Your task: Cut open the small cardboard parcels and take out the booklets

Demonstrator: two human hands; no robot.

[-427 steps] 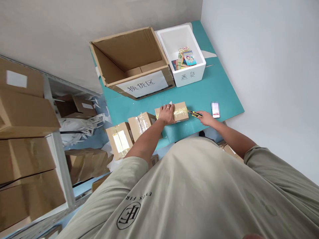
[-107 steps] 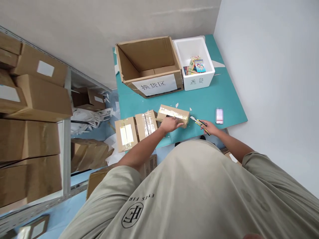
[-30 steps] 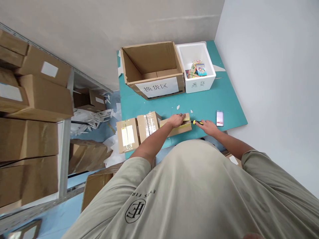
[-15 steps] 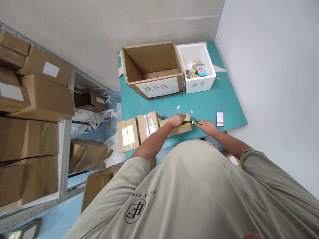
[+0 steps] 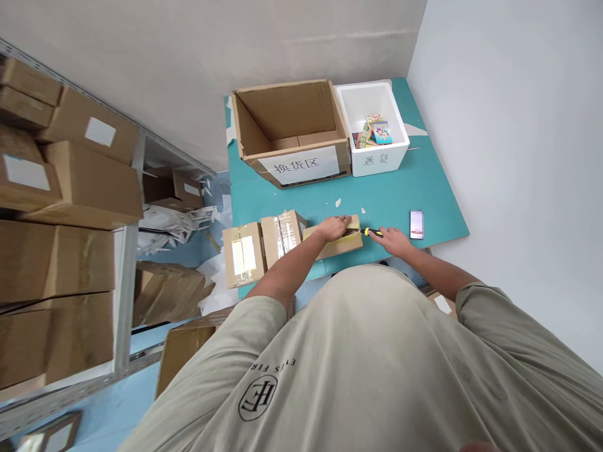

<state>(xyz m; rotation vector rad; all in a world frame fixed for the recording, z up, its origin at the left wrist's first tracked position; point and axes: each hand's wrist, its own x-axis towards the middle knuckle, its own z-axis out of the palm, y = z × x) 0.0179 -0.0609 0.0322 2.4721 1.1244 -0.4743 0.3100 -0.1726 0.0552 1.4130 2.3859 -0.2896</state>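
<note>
From my remote seat, I look down past a light shirt at a small cardboard box (image 5: 340, 248) lying near the front edge of a green table (image 5: 396, 194); I take this box as the clock's centre. Its top is parted at the 3 o'clock end, showing a dark gap.

My left hand (image 5: 333, 228) rests palm down on the box top; I cannot tell how far its fingers curl. My right hand (image 5: 392, 240), at 3 o'clock, is closed around the yellow-and-black handle of a cutter (image 5: 374, 233) whose tip points into the gap.

Farther out at 3 o'clock lies a phone (image 5: 416, 224). At 9 o'clock, just beside the box, I find two taped boxes (image 5: 277, 238). A big open carton (image 5: 292, 108) with a handwritten sign stands at 11 o'clock; next to it, at 1 o'clock, a white foam box (image 5: 380, 168) holds a colourful printed pile (image 5: 374, 132). Well out at 9 o'clock, a shelf (image 5: 123, 295) is stacked with brown cartons (image 5: 94, 182).
</note>
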